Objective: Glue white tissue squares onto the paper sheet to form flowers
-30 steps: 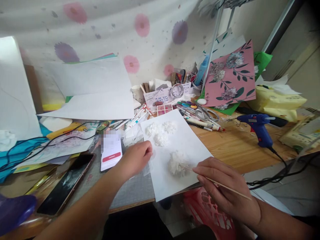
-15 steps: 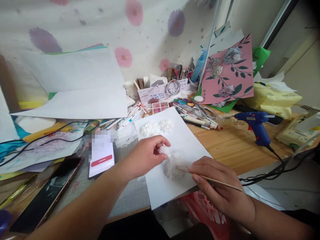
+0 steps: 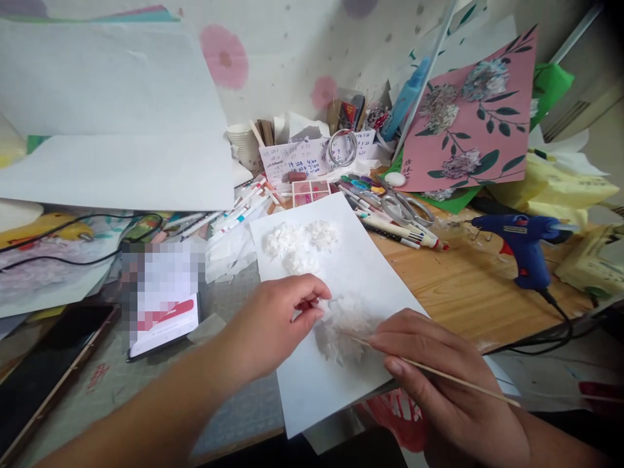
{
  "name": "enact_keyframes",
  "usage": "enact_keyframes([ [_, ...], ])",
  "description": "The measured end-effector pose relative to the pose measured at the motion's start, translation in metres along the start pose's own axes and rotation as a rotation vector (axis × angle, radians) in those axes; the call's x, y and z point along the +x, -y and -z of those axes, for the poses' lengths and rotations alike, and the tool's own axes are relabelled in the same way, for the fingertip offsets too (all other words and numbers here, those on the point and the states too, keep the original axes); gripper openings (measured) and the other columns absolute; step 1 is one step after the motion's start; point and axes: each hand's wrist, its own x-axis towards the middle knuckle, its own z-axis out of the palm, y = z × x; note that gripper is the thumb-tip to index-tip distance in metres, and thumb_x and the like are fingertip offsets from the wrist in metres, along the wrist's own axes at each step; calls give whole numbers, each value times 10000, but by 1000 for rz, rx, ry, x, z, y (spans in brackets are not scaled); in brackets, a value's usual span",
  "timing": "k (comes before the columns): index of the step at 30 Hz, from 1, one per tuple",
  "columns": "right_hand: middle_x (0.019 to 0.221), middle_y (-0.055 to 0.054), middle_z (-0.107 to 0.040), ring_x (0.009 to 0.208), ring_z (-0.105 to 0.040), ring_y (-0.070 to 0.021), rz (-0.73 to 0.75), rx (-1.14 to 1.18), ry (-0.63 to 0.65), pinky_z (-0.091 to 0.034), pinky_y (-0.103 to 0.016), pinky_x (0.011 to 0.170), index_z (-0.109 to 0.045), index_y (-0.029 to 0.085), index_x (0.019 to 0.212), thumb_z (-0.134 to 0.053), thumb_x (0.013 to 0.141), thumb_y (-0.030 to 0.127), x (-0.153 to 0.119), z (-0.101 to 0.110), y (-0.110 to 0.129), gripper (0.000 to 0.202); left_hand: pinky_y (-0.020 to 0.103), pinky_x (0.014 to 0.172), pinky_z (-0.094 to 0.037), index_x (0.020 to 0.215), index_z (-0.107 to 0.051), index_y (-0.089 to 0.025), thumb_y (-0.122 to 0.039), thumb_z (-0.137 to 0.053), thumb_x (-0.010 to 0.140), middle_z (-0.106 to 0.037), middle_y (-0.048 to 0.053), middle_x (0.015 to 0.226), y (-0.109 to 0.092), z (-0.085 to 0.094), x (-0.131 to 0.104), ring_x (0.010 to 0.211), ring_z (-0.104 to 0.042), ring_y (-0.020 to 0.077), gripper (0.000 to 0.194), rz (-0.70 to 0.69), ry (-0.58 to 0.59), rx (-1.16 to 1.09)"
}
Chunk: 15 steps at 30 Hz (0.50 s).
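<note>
On a white sheet of paper (image 3: 302,396) lies a fluffy cluster of thin white paper petals (image 3: 346,325). My left hand (image 3: 273,325) comes in from the left, thumb and forefinger pinched on a small white paper piece at the cluster's left edge. A thin wooden stick (image 3: 458,382) is held like a pen in my right hand (image 3: 439,370). Its tip reaches into the right side of the cluster. Three more ruffled white paper clumps, one of them (image 3: 322,234) at the top, sit on the sheet's upper part.
A blue glue gun (image 3: 526,244) lies at the right, its cord hanging off the edge. Pens, scissors (image 3: 404,208) and a small palette (image 3: 311,193) crowd the back. Two phones, one dark (image 3: 58,357), rest at the left. A pink flower picture (image 3: 472,123) leans behind.
My view has shifted closer and to the right. The left hand has come down nearer the fluffy cluster, uncovering a third white clump. The right hand keeps the stick at the cluster.
</note>
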Motion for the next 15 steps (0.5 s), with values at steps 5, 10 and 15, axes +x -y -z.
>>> enact_keyframes([
  [5,937,-46,-674,858,-630,-186,17,31,47,-534,-318,726,-599,232,1150,-546,837,58,2,1,-1,362,204,628,-425,933,-593,-229,-128,-576,803,-659,-57,772,2,-4,-2,697,-610,104,165,-93,-43,84],
  [10,990,-56,-682,922,-638,-209,20,-1,45,-537,-327,749,-579,254,1169,-556,841,78,-1,2,-2,373,215,610,-392,775,-578,-197,-81,-555,808,-611,-43,725,3,-8,-4,669,-565,105,123,-250,-65,209],
  [15,974,-63,-689,921,-640,-206,46,11,68,-533,-329,773,-584,234,1155,-551,840,74,-1,2,-3,355,253,698,-408,937,-542,-200,-74,-487,858,-602,-14,818,3,-13,-8,773,-549,136,158,-446,-37,303],
])
